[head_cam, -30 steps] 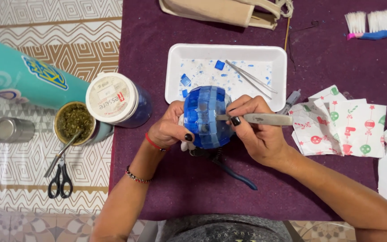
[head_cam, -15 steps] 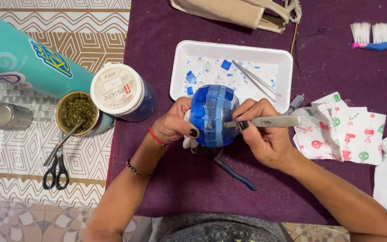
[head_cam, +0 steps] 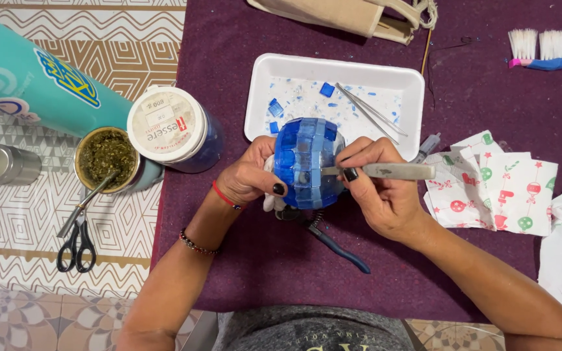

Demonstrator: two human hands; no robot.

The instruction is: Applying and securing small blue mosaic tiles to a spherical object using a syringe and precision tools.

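**Both hands on a blue mosaic ball above the purple cloth**

The left hand (head_cam: 250, 177) curls around the left side of a blue mosaic ball (head_cam: 307, 162), fingers closed against it, the thumb with its dark nail lying near the lower edge. The right hand (head_cam: 378, 195) is closed around grey tweezers (head_cam: 385, 171), held level, their tip touching the ball's right face near the middle. The ball sits between the two hands, just in front of a white foam tray (head_cam: 333, 71) and above the purple cloth (head_cam: 261, 260).

Under the ball lies a tool with dark blue handles (head_cam: 339, 246), partly hidden; its kind cannot be told for sure. In the tray are loose blue tile pieces (head_cam: 274, 107), pale chips and a second pair of thin metal tweezers (head_cam: 369, 112).

Right of the right hand lie patterned paper napkins (head_cam: 495, 188), and near the far right corner a pink and blue brush with white bristles (head_cam: 548, 55). Left of the left hand stands a jar with a white lid (head_cam: 167, 127), then a cup of green herb with a metal straw (head_cam: 107, 159), black scissors (head_cam: 78, 244), a small metal cap (head_cam: 4, 166) and a teal flask (head_cam: 40, 84) lying on a patterned mat.
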